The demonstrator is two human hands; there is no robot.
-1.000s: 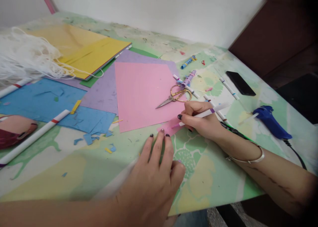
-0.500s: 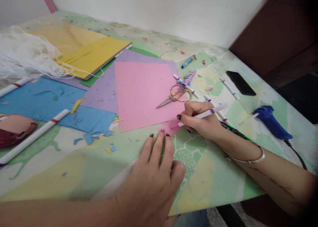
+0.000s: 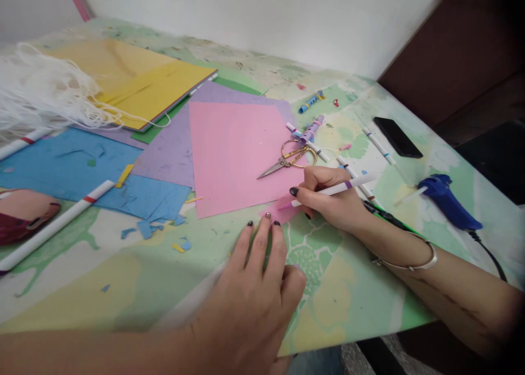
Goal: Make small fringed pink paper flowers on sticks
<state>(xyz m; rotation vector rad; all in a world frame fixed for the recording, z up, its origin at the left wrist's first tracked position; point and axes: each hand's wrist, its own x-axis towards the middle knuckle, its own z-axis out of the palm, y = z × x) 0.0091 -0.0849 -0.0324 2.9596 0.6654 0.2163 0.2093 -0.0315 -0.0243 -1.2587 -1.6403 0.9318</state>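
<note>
We look down on a patterned tabletop [image 3: 123,287] filling most of the frame. Yellow sheets [image 3: 164,85] lie stacked at upper left, blue sheets [image 3: 94,173] at middle left, and a pink sheet [image 3: 233,151] at centre, partly over purple ones [image 3: 168,159]. A tangle of white string [image 3: 45,91] spreads at the left edge. Of our two hands, set near each other but apart, the left hand [image 3: 260,276] rests palm down at lower centre, fingers slightly spread; the right hand [image 3: 342,211] is curled right of centre. We see a blue glue gun [image 3: 451,203] at right, a black phone [image 3: 397,137] above it, and scissors [image 3: 283,162] on the pink sheet. Our right hand clamps a white marker [image 3: 334,189], its tip at a small pink piece [image 3: 279,209] just below that sheet, where our left fingertips touch. Blue scraps [image 3: 144,230] dot the left.
</note>
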